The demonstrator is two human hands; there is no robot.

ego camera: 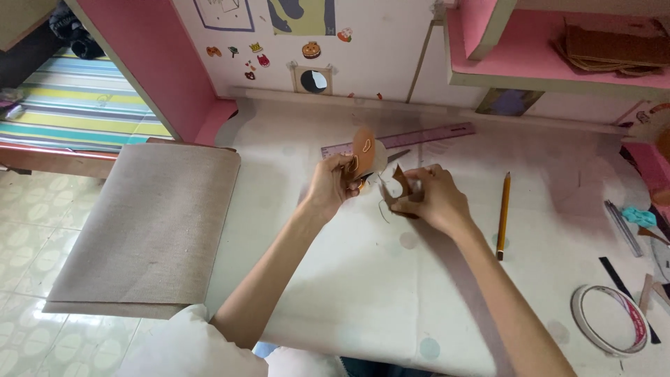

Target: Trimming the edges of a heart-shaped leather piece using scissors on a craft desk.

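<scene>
Brown cardboard cutout | light, thin, bendable; I'd pinch its edge | left hand fingers grip it | right hand fingers grip cardboard scrap | above counter

I saw both hands meet above the table, left hand beside right hand | ruler lay behind them (near the wall) | pencil lay right of the right hand | tape roll sat at the near right | fabric sheet overhung the table's left edge
</scene>
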